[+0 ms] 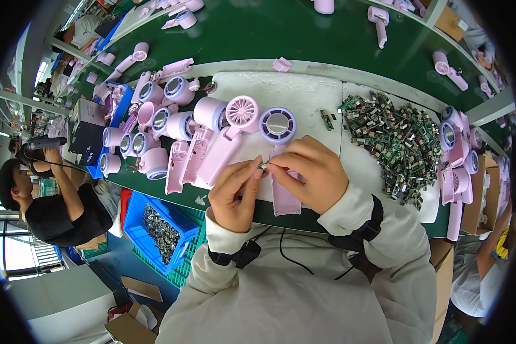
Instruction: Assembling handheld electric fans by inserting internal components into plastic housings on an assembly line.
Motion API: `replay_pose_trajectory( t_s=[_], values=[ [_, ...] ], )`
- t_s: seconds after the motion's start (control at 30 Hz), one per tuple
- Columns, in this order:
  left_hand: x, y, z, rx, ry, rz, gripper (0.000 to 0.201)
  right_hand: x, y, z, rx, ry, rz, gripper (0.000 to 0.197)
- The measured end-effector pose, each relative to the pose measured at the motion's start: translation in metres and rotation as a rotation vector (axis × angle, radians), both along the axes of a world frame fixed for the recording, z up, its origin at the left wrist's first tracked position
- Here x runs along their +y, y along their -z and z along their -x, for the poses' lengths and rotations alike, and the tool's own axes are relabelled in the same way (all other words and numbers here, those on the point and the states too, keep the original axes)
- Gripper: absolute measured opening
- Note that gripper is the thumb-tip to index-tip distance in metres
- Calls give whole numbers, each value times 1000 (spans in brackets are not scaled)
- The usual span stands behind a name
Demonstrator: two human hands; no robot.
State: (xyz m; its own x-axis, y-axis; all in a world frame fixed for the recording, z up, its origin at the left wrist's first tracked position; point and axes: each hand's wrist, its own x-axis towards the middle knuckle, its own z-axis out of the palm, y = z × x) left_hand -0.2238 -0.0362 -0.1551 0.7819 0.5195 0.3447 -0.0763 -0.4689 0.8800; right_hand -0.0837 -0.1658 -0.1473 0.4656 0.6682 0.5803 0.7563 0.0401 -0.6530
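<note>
My left hand point(235, 192) is closed, pinching a small green circuit board point(263, 166) between thumb and fingertips. Against the board's other side, my right hand point(316, 175) has its thumb and forefinger pressed together. What those fingertips grip is too small to make out; it may be a thin wire. Just beyond and partly beneath the right hand lies a pink handheld fan point(278, 126) with a lilac ring. Its handle point(285, 198) reaches toward me under the hand. Left of it rests another pink fan point(242, 112) with a grille head, beside open handle shells point(198, 155).
A large heap of circuit boards point(393, 146) covers the white foam sheet point(246, 83) on the right. More fan parts point(149, 120) crowd the left, others point(456, 155) the far right. Below the bench edge sits a blue bin point(140, 232) of small parts. A co-worker point(60, 206) sits left.
</note>
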Motion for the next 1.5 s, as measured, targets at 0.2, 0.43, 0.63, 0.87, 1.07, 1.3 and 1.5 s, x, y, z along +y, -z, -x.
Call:
replay_pose_trajectory(
  t_s=[0.2, 0.43, 0.63, 0.87, 1.07, 1.3, 1.5],
  values=[
    [0, 1, 0, 21, -40, -145, 26, 0, -1, -4, -98, -48, 2, 14],
    [4, 1, -1, -8, 14, -99, 26, -4, -4, -15, -231, -142, 56, 18],
    [-1, -4, 2, 8, -61, -294, 27, -6, -8, -14, -318, -126, 82, 20],
    [2, -3, 4, 6, 7, -105, 27, -6, -9, -11, -330, -122, 83, 19],
    [-1, -6, 3, -19, -37, -279, 29, -3, -12, -12, -278, -150, 21, 19],
    [-18, 1, 11, 10, -149, -439, 39, -2, -9, 5, -66, -70, -44, 17],
    [-17, 3, 15, -8, -147, -459, 42, 8, -7, 16, 3, -14, 6, 16]
  ],
)
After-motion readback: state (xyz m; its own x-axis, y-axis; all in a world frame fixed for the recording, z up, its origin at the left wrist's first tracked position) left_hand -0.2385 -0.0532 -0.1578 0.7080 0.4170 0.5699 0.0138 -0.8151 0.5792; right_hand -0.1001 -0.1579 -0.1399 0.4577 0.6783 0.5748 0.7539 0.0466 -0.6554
